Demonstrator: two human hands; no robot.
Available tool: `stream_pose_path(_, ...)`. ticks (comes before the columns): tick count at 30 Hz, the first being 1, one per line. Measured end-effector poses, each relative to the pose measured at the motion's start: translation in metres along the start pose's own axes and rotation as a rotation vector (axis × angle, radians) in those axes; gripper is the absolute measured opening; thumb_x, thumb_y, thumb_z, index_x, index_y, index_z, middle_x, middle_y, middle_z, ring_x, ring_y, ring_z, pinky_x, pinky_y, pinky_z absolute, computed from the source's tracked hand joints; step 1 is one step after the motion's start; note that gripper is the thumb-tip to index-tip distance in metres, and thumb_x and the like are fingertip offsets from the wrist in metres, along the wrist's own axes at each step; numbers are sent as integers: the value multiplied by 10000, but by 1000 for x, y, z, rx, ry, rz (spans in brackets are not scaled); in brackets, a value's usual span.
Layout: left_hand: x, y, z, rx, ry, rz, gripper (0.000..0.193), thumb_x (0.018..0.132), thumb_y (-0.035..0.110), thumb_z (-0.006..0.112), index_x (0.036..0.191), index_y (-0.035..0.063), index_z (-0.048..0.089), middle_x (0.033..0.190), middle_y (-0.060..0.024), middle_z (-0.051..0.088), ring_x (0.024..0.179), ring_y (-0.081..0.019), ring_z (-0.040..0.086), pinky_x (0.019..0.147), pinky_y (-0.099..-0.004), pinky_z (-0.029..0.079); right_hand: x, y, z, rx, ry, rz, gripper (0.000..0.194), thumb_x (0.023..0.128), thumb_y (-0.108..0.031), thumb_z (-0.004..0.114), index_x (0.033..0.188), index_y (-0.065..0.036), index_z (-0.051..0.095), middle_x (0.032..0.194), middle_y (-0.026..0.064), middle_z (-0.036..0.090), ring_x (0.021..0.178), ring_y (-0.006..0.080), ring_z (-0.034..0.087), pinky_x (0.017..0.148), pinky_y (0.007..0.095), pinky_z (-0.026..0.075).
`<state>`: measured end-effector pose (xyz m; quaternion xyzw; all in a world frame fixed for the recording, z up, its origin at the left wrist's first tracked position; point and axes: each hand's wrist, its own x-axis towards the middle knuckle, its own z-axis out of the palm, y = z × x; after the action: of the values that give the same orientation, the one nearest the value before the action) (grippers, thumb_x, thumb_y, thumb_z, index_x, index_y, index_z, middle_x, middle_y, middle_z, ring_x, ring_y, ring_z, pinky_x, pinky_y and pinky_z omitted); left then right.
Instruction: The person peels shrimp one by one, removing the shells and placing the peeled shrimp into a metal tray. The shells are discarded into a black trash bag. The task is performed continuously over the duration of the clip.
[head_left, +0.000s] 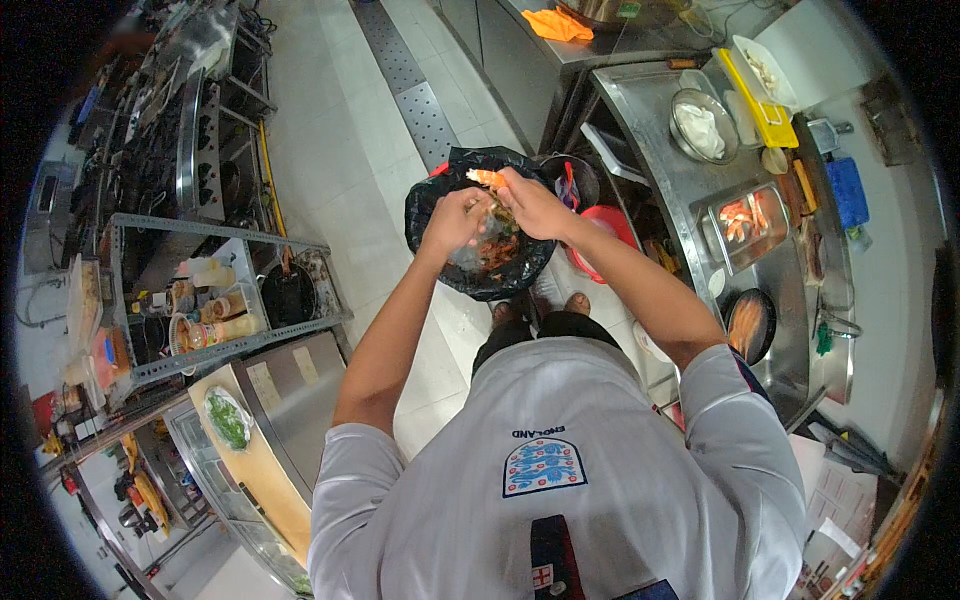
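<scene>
My right hand (534, 204) grips an orange-and-white prawn (487, 178), its pale end pointing left. Close beside it, the fingers of my left hand (455, 220) curl inward near the prawn; whether they pinch a bit of shell is hard to see. Both hands are over a bin lined with a black plastic bag (424, 259). Reddish-brown shell scraps (499, 251) and clear plastic lie inside the bag, partly hidden by my hands. On the steel counter (675, 202) to the right, a metal tray (765, 247) holds several peeled-looking prawns (742, 216).
Right of the bin are a red tub (607, 232) and a dark pot (574, 180). The counter also carries a bowl with white contents (703, 127), a yellow board (757, 97) and a black dish of orange food (746, 326). A metal rack (225, 360) with bottles stands left.
</scene>
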<state>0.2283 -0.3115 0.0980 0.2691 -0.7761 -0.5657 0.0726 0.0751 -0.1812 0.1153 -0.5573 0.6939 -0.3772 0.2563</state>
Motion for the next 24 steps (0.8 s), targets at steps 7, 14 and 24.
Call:
stream_pose_path(7,-8,8,-5,419,253,307,243,885,218,726,1048,39,740,895,-163,735,774,-293,709,737,-364,550,5,8,-18,290,-262,333,282,1061,-269,459,954,-29,558,786,39,591,712,140,550,652,319,447)
stream_pose_path(14,-18,40,-19,610,295,364,299,903,176,625,1158,26,669,1027,-165,703,941,-352,667,837,-438,524,2,5,-27,354,-318,391,267,1067,-278,452,998,-63,593,724,-46,491,655,77,440,555,247,363)
stream_pose_path(24,7,55,-27,708,-236,702,253,844,91,570,1089,26,581,988,-166,570,978,-372,564,859,-464,467,8,-19,-54,578,-642,500,286,1063,-308,452,821,-157,476,656,-85,329,528,69,291,458,262,239)
